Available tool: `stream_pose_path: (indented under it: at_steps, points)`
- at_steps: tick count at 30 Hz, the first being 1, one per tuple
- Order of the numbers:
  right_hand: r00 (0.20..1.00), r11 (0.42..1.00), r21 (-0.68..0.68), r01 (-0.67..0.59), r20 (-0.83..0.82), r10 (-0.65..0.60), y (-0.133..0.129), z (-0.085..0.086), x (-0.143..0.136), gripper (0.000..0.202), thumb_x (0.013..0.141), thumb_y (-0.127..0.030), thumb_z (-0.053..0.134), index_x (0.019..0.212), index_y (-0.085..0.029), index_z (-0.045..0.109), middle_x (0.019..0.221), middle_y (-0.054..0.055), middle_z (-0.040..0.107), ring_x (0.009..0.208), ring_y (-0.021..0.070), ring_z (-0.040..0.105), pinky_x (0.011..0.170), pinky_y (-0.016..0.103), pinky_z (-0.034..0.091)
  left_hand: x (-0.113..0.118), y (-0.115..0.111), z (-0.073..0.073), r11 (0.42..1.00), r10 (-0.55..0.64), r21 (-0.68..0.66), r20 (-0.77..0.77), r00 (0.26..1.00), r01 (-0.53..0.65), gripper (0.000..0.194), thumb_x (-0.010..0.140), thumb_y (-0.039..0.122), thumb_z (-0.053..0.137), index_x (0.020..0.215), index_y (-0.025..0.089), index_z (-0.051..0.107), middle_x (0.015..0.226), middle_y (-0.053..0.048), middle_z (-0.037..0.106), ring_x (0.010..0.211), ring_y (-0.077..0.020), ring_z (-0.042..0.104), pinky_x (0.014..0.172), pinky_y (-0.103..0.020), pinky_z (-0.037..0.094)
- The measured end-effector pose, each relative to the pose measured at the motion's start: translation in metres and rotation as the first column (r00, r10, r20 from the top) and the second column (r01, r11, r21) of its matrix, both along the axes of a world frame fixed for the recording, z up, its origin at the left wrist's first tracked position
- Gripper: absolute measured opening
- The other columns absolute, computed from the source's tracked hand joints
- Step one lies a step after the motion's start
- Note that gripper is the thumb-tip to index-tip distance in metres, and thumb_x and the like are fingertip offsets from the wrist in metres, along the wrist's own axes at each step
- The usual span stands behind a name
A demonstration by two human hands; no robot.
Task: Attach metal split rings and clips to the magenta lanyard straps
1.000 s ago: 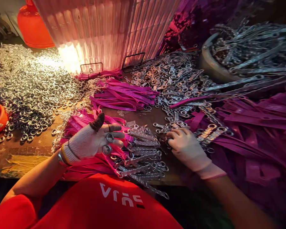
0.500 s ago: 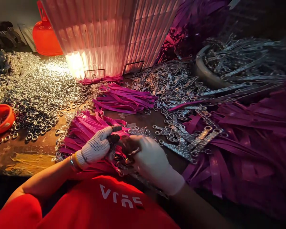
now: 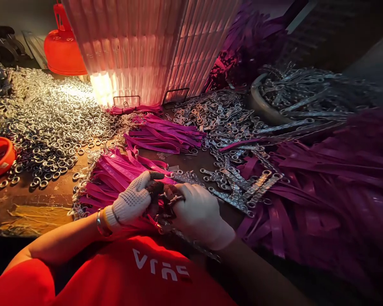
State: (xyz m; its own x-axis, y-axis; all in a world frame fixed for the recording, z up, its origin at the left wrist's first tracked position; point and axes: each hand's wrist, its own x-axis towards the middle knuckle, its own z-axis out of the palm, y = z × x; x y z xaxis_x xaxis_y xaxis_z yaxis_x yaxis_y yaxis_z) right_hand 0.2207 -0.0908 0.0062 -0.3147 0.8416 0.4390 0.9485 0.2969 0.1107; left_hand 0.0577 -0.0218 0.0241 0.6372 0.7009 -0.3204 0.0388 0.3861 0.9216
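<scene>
In a dotted white glove with dark fingertips, my left hand (image 3: 135, 197) is closed in front of my chest, its thumb and fingers pinched together. My right hand (image 3: 199, 214), in a plain white glove with dark fingertips, is closed right against it. A pink strap (image 3: 151, 222) with a metal end runs down from between the hands. Below my right hand trails a metal chain strip (image 3: 204, 250). The joint between strap and chain is hidden by my fingers. Just beyond my left hand lies a pile of pink straps (image 3: 115, 172) with metal rings at their ends.
Loose metal rings (image 3: 57, 131) cover the left side, with an orange bowl (image 3: 0, 157) at the edge. A corrugated panel (image 3: 137, 55) stands behind, beside a red lamp (image 3: 64, 51). Chain strips (image 3: 236, 182), purple straps (image 3: 322, 182) and a full basin (image 3: 258, 97) lie right.
My right hand has drawn in leftward, closer to my left hand. The fingertips of both hands now meet. The view has shifted slightly.
</scene>
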Motion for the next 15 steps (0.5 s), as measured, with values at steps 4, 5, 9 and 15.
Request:
stream_pose_path:
  at_steps: [4,5,9,15]
  points:
    - [0.999,0.998,-0.069,0.012,-0.049,-0.016,0.000,0.012,0.001,0.024,0.078,-0.040,0.066,0.076,-0.017,0.068,0.071,0.009,0.063,0.063,0.0199,0.051,0.058,0.034,0.030,-0.007,0.001,0.008,0.991,-0.100,0.097,0.068,0.993,0.093,0.038,0.088,0.037,0.069,0.119,0.018,0.060,0.102,-0.007,0.068,0.073,-0.0109,0.060,0.058,-0.019,0.046]
    - [0.998,0.997,-0.075,0.023,-0.062,-0.027,0.000,0.014,0.001,0.024,0.077,-0.041,0.065,0.076,-0.016,0.067,0.069,0.009,0.063,0.062,0.0196,0.051,0.058,0.033,0.030,-0.007,0.003,0.010,0.989,-0.126,0.084,0.079,0.989,0.120,0.038,0.086,0.035,0.071,0.118,0.018,0.061,0.104,-0.008,0.068,0.077,-0.0125,0.062,0.060,-0.019,0.047]
    - [0.983,0.981,-0.166,0.102,-0.134,-0.125,0.008,0.022,-0.001,0.009,0.073,-0.025,0.058,0.073,-0.017,0.064,0.065,0.008,0.063,0.056,0.0178,0.050,0.055,0.033,0.023,0.004,0.011,0.017,0.991,-0.056,-0.119,0.073,0.996,0.065,0.032,0.084,0.028,0.071,0.112,0.019,0.061,0.091,-0.004,0.067,0.061,-0.0073,0.055,0.049,-0.016,0.040]
    - [0.767,0.879,-0.476,0.008,-0.562,-0.311,0.012,0.026,0.009,0.011,0.078,-0.025,0.050,0.072,-0.019,0.057,0.063,0.004,0.061,0.057,0.0161,0.049,0.053,0.029,0.027,0.038,0.031,0.030,0.986,-0.023,-0.163,0.050,0.998,0.031,0.027,0.082,0.017,0.064,0.109,0.017,0.060,0.070,0.004,0.055,0.044,-0.0028,0.038,0.042,-0.015,0.031]
